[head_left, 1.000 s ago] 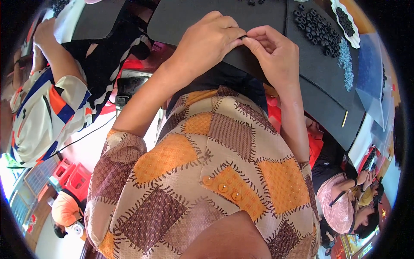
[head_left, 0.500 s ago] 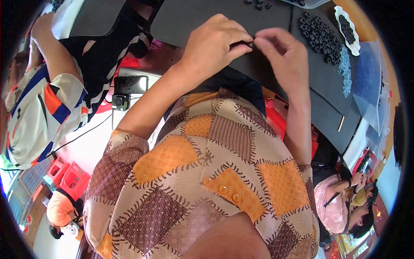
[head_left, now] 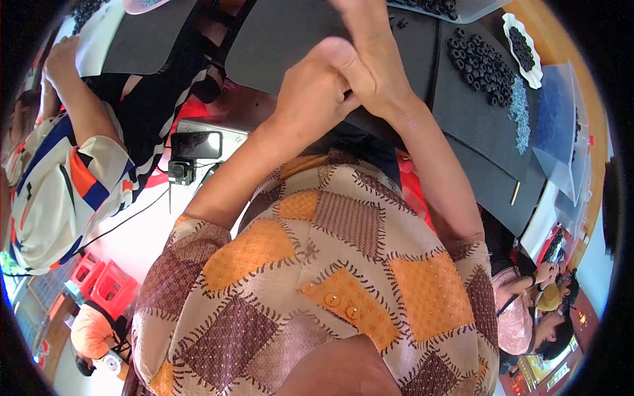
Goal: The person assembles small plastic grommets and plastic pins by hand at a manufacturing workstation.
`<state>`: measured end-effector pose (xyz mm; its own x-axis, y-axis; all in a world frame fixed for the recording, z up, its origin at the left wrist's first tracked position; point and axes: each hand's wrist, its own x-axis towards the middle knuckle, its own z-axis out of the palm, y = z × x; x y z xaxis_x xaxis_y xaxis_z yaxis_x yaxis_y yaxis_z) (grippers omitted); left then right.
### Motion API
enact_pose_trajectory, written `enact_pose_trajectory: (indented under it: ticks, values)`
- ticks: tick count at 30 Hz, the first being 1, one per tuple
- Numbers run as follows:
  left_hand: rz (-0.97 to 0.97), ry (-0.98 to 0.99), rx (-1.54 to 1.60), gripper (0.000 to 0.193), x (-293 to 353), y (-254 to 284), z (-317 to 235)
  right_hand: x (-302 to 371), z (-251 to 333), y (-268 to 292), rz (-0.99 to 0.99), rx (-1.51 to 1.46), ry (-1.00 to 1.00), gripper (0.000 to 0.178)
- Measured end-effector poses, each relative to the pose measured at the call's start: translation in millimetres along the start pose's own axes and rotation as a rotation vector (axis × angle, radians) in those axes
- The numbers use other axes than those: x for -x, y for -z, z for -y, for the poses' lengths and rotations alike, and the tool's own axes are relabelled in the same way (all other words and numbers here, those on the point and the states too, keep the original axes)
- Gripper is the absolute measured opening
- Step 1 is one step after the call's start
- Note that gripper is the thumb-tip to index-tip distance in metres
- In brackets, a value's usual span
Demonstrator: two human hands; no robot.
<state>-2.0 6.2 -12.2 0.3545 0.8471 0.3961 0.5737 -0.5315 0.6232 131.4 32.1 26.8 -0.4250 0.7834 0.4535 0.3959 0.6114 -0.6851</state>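
Note:
My left hand [head_left: 314, 86] is closed over the dark mat [head_left: 271, 39]; whatever lies in its fingers is hidden from sight. Across it reaches my right hand [head_left: 376, 63], its thumb lying over the left hand's knuckles. The right hand's fingers stretch away from me, slightly blurred, and their tips run past the top edge of the picture. A pile of black ring-shaped beads [head_left: 481, 66] lies on the mat to the right, with a strip of tiny light-blue beads [head_left: 519, 119] beside it.
A white wavy-edged dish [head_left: 534, 78] holds small dark beads. Clear plastic bins [head_left: 555, 132] stand at the right edge. A thin stick with a pale tip [head_left: 514, 192] rests on the mat. At left are a phone [head_left: 196, 145] and a seated person [head_left: 72, 178].
My right hand has swung left and forward from beside the left hand to lie across it. A small dark piece seen between my fingers is now hidden.

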Motion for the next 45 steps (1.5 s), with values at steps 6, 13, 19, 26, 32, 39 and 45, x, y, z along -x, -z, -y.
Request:
enact_pose_trajectory:
  ticks: [6, 13, 19, 26, 32, 39, 45]
  values:
    - [-0.022, -0.111, 0.000, 0.015, -1, 1, -6, -4, -10, 3, -0.073, 0.054, 0.096, 0.064]
    - [0.071, -0.075, -0.067, 0.013, 8, 7, -8, 12, -4, -2, -0.086, -0.028, -0.109, 0.062]
    - [-0.039, -0.152, 0.123, 0.016, 0, 8, -3, -2, 33, 40, -0.297, 0.020, 0.021, 0.058]
    - [0.301, 0.452, 1.050, 0.018, -8, 27, 0, 45, 26, 59, -0.042, -0.014, -0.133, 0.055]
    - [0.464, 0.470, 1.322, 0.022, -11, 22, -4, 63, 17, 52, -0.090, 0.021, -0.112, 0.037]
    - [0.518, 0.481, 1.315, 0.024, -13, 11, -9, 71, 20, 57, -0.150, -0.045, -0.127, 0.033]
    - [0.567, 0.488, 1.105, 0.022, -21, 3, -19, 81, 18, 61, -0.229, -0.143, -0.187, 0.023]
